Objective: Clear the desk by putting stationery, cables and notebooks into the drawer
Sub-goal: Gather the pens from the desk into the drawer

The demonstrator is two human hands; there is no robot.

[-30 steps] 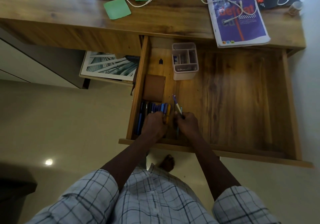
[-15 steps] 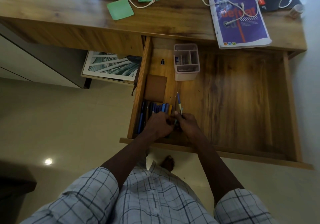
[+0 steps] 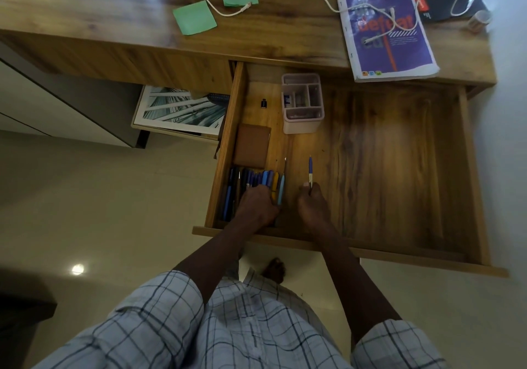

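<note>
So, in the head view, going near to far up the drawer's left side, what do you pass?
Row of pens → brown pad → small black plug.

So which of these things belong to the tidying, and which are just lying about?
Part of the job: drawer, pens, blue pen in right hand, sticky notes, cable, purple book, black notebook.
Just lying about: picture under the desk, perhaps the small jar.
</note>
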